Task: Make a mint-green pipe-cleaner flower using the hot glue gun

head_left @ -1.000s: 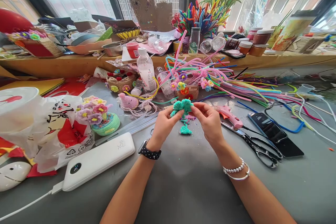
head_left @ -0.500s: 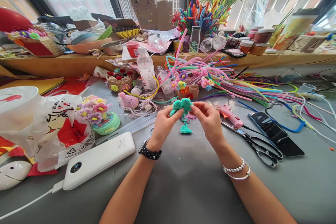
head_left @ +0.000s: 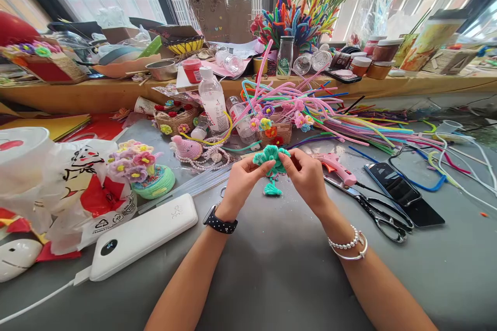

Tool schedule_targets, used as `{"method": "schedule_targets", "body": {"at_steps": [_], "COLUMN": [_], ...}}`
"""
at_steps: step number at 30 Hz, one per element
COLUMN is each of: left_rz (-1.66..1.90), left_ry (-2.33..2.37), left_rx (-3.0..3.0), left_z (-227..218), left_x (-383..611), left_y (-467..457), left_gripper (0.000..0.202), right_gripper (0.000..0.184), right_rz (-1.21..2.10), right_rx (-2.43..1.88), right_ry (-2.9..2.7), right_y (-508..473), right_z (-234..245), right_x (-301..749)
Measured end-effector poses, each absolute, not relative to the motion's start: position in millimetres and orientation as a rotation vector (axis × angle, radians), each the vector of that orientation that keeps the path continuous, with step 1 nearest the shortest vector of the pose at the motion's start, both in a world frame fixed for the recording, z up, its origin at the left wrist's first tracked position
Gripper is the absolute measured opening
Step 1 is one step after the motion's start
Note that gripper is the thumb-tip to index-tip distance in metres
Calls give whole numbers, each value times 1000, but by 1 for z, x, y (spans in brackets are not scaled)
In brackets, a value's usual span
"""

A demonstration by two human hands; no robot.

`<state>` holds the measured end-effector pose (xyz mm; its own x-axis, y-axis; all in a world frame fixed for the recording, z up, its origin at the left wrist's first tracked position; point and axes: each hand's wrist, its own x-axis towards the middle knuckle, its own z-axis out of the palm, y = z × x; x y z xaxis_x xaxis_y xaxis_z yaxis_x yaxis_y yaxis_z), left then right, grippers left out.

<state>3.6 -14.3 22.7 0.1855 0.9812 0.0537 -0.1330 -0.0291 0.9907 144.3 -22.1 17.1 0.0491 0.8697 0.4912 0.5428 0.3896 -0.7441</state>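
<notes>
Both my hands hold a teal pipe-cleaner flower (head_left: 271,155) above the grey table (head_left: 279,279). My left hand (head_left: 241,183) pinches its left side, fingers closed, with a black dotted watch on the wrist. My right hand (head_left: 308,178) pinches the right side, fingers curled, bead and metal bracelets on the wrist. The flower's looped petals show between my thumbs. A small teal piece (head_left: 272,190) lies on the table just below the flower.
A white power bank (head_left: 143,236) with cable lies left. Black scissors (head_left: 378,210), a pink glue gun (head_left: 337,165) and a phone (head_left: 404,194) lie right. Loose pipe cleaners (head_left: 349,124), small baskets, bottles (head_left: 213,101) and a green flower pot (head_left: 153,178) crowd the back; plastic bag (head_left: 77,186) left.
My hands drew slightly closer together on the teal flower and shifted a little right; my view tilted slightly. Nothing on the table moved.
</notes>
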Motion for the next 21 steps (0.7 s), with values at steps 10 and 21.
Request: {"method": "schedule_targets", "body": {"at_steps": [10,21], "left_rz": [1159,1200], "left_ry": [957,941], "left_rx": [1203,1219], "left_z": [24,21], "left_x": [3,3], "left_y": [-14,-13], "left_gripper": [24,20], "right_gripper": [26,36], "right_rz": [396,298], "right_rx": [-1256,-1302], "right_ry": [-1613,-1718], "right_y": [-24,-20], "right_z": [16,13], "right_x": [142,143]}}
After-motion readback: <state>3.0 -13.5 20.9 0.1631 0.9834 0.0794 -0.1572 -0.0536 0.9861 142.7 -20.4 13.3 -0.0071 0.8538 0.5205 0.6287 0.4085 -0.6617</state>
